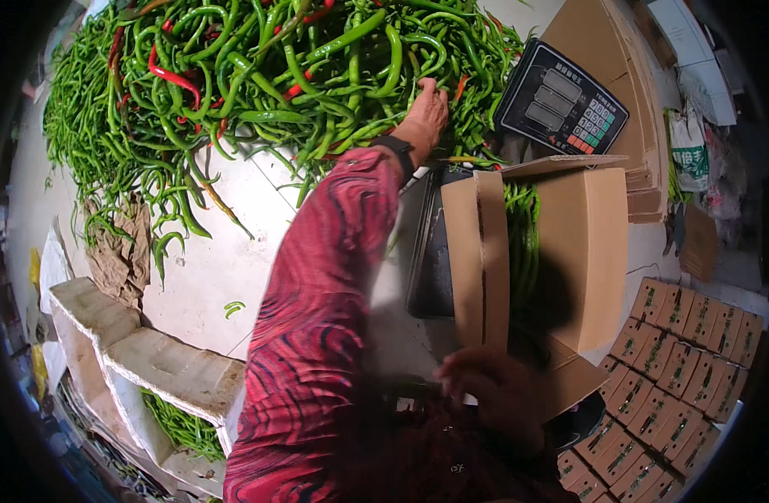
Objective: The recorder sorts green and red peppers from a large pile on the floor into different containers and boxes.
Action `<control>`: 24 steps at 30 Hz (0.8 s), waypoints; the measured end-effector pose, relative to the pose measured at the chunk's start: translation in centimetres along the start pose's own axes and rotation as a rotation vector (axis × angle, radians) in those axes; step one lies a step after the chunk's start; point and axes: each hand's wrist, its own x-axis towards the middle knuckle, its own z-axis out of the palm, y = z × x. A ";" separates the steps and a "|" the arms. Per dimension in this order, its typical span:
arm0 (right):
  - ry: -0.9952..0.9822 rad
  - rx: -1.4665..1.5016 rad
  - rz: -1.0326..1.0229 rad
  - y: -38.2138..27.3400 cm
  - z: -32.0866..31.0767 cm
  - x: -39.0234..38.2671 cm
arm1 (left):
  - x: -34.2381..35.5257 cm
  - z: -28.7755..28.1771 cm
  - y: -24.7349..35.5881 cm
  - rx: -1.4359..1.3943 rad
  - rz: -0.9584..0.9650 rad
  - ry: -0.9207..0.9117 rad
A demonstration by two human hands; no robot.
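A large heap of green chili peppers [334, 101] with a few red ones spreads over the upper part of the view. My left hand [428, 109], with a dark band on its wrist, reaches to the heap's right side. Its fingers are bent, and their tips are hidden among the peppers. Low in the shadow, beside the near end of an open cardboard box [602, 251], is my right hand [493, 390]. It is dark and slightly blurred, with loosely curved fingers apart and no visible object in them. Green chili peppers [523, 235] lie inside the box.
A digital scale display [562, 105] with a keypad stands behind the box; its dark platform [431, 251] shows beneath the box. Flattened cardboard [607, 50] leans behind. Many closed boxes [678, 369] are stacked at right. White foam crates [166, 360] stand at left, peppers inside one.
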 end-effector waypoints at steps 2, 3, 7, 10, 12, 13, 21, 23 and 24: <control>0.015 -0.279 -0.386 2.9 1.0 1.4 | -0.9 0.8 0.5 0.001 -0.011 0.116; 0.006 -0.273 -0.381 2.8 1.4 1.1 | -2.0 0.6 -0.1 0.004 -0.007 0.106; -0.055 -0.584 -0.626 2.0 2.1 1.2 | -4.5 -0.4 -1.7 -0.254 0.083 -0.001; 0.026 -0.563 -0.760 -0.2 4.0 4.0 | -7.8 -1.0 -2.6 -0.673 -0.103 0.547; 0.103 -0.607 -0.906 -1.9 6.0 6.2 | -11.6 -3.2 -4.3 -1.048 -0.287 0.774; 0.183 -0.426 -0.859 -2.3 6.9 6.8 | -13.5 -3.4 -5.3 -1.162 -0.420 0.888; 0.467 -0.100 -0.625 2.2 3.3 5.8 | -25.6 8.2 -14.0 -1.221 -1.389 0.995; 0.576 -0.068 -0.593 3.8 2.7 7.6 | -24.8 8.9 -16.0 -1.293 -1.339 0.900; 0.476 0.005 -0.591 4.1 3.7 9.0 | -24.9 9.1 -16.6 -1.363 -1.280 0.793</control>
